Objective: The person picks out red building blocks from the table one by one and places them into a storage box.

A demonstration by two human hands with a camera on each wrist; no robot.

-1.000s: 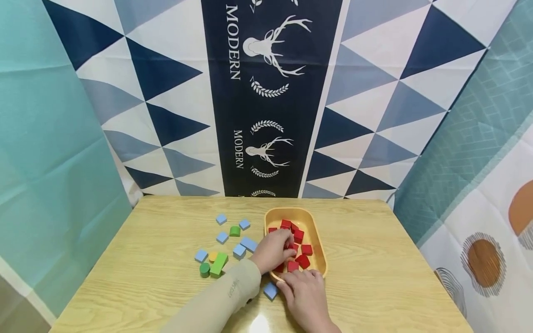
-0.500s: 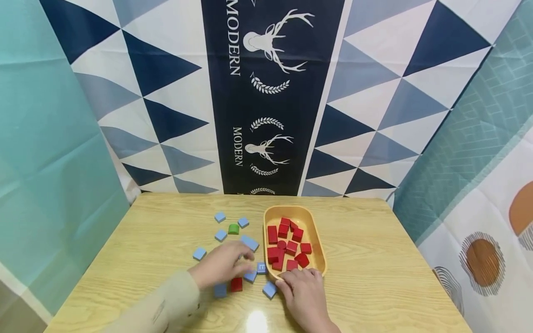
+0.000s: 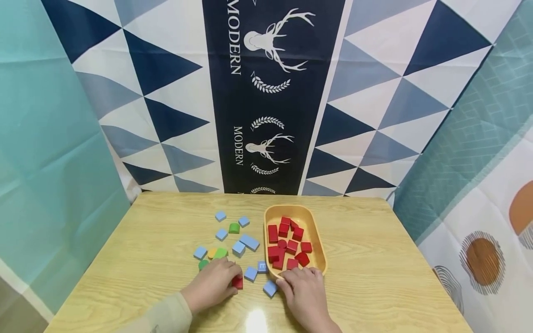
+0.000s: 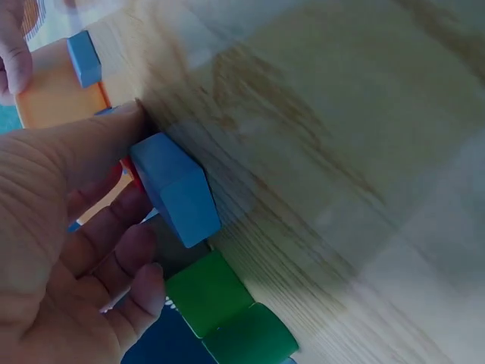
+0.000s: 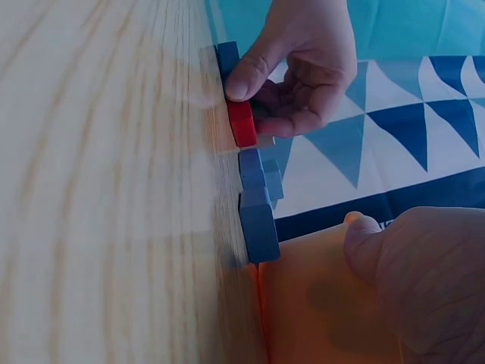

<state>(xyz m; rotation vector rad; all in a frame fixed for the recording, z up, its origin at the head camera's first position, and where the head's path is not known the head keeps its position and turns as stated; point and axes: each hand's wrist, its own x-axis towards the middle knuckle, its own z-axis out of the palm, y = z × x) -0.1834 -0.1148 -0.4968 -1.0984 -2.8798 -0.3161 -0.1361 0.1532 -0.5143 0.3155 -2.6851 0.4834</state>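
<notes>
In the head view my left hand [image 3: 213, 283] pinches a red block [image 3: 238, 282] on the table, left of the yellow tray [image 3: 309, 231]. The right wrist view shows the thumb on one side of that red block [image 5: 242, 123] and fingers on the other. In the left wrist view a blue block [image 4: 178, 189] stands close by the fingers and covers most of the red one. My right hand [image 3: 306, 296] holds the tray's near rim, fingers over the edge and thumb outside. Several red blocks [image 3: 292, 247] lie inside the tray.
Several blue blocks [image 3: 238, 249] lie scattered left of the tray, one [image 3: 269, 289] just in front of it. Green blocks [image 3: 234, 228] and a yellow piece [image 3: 212, 253] are among them. A patterned cloth [image 3: 266, 106] hangs behind the table [image 3: 366, 268].
My left hand has moved from inside the tray leftward over the table and now grips the red block there. My right hand has stayed on the tray's rim.
</notes>
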